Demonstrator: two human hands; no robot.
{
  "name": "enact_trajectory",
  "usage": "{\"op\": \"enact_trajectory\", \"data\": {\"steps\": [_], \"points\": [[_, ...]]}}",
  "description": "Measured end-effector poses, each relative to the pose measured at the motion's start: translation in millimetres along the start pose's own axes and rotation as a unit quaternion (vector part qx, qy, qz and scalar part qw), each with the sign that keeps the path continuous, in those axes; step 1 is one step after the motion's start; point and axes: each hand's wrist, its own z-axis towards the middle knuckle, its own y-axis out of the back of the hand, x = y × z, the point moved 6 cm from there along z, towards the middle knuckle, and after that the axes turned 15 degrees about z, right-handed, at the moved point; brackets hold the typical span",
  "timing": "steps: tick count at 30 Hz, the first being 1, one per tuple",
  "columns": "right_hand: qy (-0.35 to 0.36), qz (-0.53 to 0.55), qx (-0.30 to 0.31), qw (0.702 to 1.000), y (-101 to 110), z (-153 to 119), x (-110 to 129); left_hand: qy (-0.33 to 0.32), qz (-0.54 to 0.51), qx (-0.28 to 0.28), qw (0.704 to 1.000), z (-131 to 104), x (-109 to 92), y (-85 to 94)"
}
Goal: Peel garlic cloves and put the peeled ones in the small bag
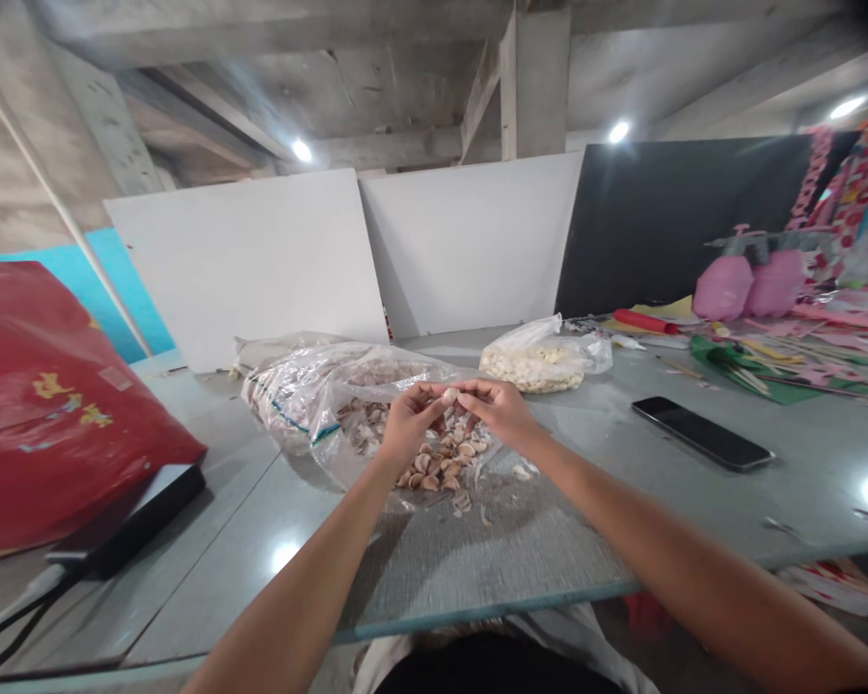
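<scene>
Between the fingertips of my left hand and my right hand is a pale garlic clove. Both hands are closed in a pinch on it, above the table's middle. Below them lies a pile of unpeeled garlic cloves, brownish and loose, with bits of papery skin at its near edge. The pile spills from the mouth of a large clear plastic bag on the left. Beyond my right hand sits a smaller clear bag of pale peeled cloves.
A black phone lies at right on the grey table. To the left are a red bag and a black box with cables. Pink spray bottles and coloured paper scraps crowd the far right. White boards stand behind.
</scene>
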Motion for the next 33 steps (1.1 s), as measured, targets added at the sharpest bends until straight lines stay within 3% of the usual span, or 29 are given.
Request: {"op": "enact_trajectory", "data": {"steps": [10,16,21,33], "points": [[0.009,-0.009,-0.005,1.0,0,1,0,0.025,0.002,-0.01,1.0,1,4,-0.2],[0.069,-0.098,-0.038,0.992,1,-3,6,0.043,0.006,-0.031,0.999,2,8,-0.7],[0.093,-0.14,-0.029,0.985,-1,-5,14,0.035,0.019,-0.024,0.999,3,10,-2.2],[0.106,-0.147,-0.046,0.982,6,-4,10,0.05,0.003,-0.031,0.998,2,10,-2.5]]}}
